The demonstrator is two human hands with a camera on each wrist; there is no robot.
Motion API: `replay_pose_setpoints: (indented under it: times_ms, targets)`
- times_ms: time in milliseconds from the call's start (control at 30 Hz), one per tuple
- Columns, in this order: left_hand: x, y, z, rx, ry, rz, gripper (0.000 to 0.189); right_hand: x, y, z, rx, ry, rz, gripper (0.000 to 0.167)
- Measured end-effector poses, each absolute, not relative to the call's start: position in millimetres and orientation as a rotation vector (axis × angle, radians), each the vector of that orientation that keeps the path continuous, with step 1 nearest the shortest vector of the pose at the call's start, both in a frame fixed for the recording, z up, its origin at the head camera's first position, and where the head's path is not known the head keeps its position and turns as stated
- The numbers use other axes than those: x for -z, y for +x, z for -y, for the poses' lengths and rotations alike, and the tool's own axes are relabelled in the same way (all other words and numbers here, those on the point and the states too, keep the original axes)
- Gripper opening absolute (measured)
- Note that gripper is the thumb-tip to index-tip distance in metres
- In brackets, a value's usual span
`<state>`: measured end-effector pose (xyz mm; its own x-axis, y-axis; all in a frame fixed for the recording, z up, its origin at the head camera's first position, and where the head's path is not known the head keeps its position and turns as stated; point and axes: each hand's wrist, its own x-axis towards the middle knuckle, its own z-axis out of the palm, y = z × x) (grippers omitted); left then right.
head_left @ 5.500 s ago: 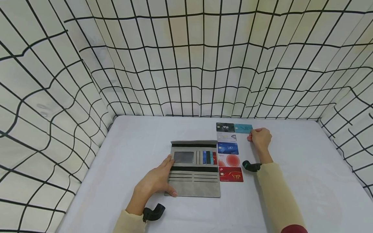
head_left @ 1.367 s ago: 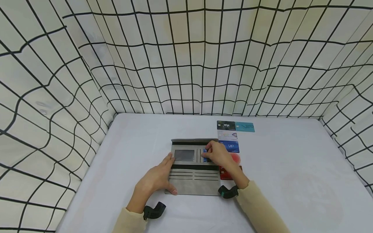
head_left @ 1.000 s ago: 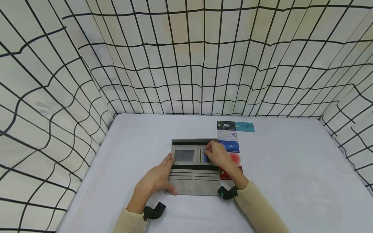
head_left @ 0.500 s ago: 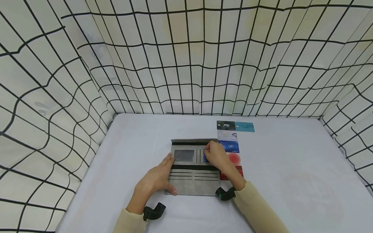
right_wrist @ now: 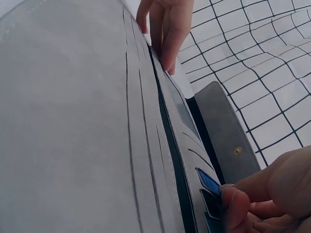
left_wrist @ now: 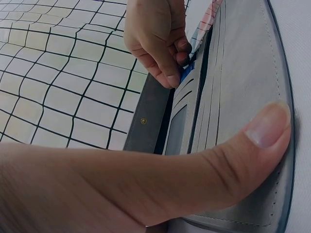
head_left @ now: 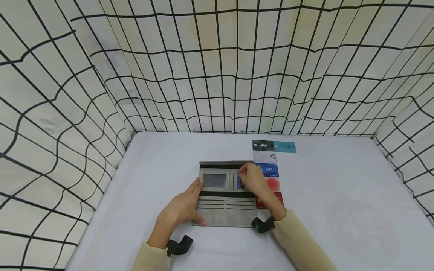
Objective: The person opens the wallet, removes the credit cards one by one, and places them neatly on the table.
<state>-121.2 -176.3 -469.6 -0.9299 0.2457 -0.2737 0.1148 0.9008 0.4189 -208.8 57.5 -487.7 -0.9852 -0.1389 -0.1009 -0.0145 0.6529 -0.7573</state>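
Observation:
A grey wallet (head_left: 223, 219) lies unfolded on the white table, its slots and clear window showing. My left hand (head_left: 183, 207) rests along its left side with fingers extended, the thumb (left_wrist: 265, 131) lying on the lower panel. At the upper right slots, my right hand (head_left: 254, 178) pinches the edge of a blue card (right_wrist: 209, 181) between thumb and finger. This card sits in a slot, most of it hidden. Dark and teal cards (right_wrist: 214, 225) fill the neighbouring slots, partly behind the right hand's fingers.
Right of the wallet runs a column of cards: a black Vip card (head_left: 263, 145), a pale card (head_left: 264, 156), a blue VIP card (head_left: 269, 169), a red-circle card (head_left: 273, 184) and a red card (head_left: 278, 196). A teal VIP card (head_left: 285, 146) adjoins the black one. Black netting (head_left: 217, 75) surrounds the table.
My right hand has come from the teal VIP card at the upper right to the wallet's slots, then shifted slightly right there. The left hand stays put.

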Motion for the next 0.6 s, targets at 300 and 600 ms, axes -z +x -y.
replay_pose_setpoints:
  times_ms: [300, 600]
  targets:
    - [469.7, -120.7, 176.4, -0.582, 0.272, -2.751, 0.124, 488.0, -210.1, -58.7, 1.180, -0.149, -2.729, 0.014]
    - [469.3, -120.2, 176.7, -0.585, 0.273, -2.750, 0.123, 487.9, -211.5, -62.8, 1.163, -0.177, -2.715, 0.016]
